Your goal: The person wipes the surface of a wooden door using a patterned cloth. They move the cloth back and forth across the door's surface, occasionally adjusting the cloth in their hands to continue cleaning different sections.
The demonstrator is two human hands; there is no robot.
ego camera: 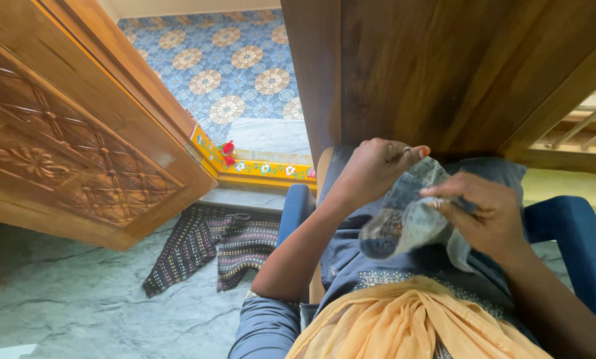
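My left hand (371,169) pinches the upper edge of a piece of light blue-grey patterned cloth (411,213), fingers closed on it. My right hand (481,213) grips the same cloth from the right, thumb and fingers pressed on its fold. The cloth hangs between the two hands above my lap, over dark blue clothing (351,266) with an embroidered border. A yellow-orange scarf (404,326) lies across my lap below the hands.
I sit in a blue chair (577,246). A carved wooden door (78,133) stands open at left, a wooden frame (404,66) above the hands. A dark striped mat (211,242) lies on the grey stone floor before a painted threshold (265,169) and blue patterned tiles (225,66).
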